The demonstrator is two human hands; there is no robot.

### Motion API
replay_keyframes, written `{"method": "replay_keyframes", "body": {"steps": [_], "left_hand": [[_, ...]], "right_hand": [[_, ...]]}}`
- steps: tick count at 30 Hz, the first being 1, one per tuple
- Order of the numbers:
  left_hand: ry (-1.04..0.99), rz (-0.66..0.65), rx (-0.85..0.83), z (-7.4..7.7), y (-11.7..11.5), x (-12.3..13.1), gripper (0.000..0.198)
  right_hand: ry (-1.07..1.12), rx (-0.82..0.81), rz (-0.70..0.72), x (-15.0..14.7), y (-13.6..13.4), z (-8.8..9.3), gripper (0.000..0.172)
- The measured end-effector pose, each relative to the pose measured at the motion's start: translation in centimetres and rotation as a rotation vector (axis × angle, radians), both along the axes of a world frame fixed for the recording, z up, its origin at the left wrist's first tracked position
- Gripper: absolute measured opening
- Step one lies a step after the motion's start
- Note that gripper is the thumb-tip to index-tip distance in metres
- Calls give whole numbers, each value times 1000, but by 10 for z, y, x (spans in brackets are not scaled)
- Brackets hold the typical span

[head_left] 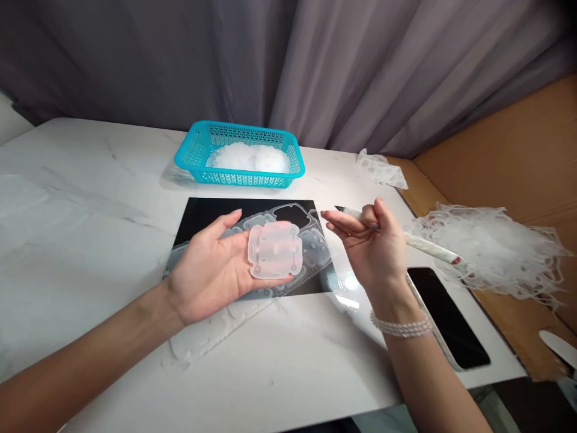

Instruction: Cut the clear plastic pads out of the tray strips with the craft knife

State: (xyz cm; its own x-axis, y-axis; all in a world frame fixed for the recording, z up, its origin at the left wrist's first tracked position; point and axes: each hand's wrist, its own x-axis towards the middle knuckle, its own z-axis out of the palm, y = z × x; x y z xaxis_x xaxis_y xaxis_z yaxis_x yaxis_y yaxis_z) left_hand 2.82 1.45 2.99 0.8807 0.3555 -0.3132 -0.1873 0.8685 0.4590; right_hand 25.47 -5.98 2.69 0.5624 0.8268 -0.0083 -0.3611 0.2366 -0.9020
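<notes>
A translucent, roughly square plastic piece (pixel 275 250) with notched edges lies flat on the fingers of my left hand (pixel 214 267), which is palm up with its fingers stretched out. My right hand (pixel 372 243), wearing a beaded bracelet, is wrapped round a pale pen-like tool (pixel 433 249) with a dark pointed tip directed left. Below my left hand, a clear plastic sheet (pixel 211 329) with molded shapes lies at a slant, partly over a black mat (pixel 202 211). One cut-out opening shows near the sheet's upper right end.
A turquoise basket (pixel 243 178) holding white translucent pieces stands at the back. To the right are a tangled pile of clear plastic scraps (pixel 491 249), a phone (pixel 451 319) and a crumpled translucent scrap (pixel 381 169). Grey curtains hang behind the white table (pixel 112 180).
</notes>
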Motion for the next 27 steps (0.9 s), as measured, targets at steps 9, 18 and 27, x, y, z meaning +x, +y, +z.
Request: {"method": "replay_keyframes", "body": {"steps": [9,18,27], "left_hand": [[-12,-37,32,-1,-1,-2,72],[4,-53,34,5,-2,0,74],[157,104,210,9,-7,3,48]], "right_hand": [[-6,-7,12,-5,-2,1,42],[2,-27,13,-4,-1,-1,43],[11,-12,-8,-2,-1,-1,39]]}}
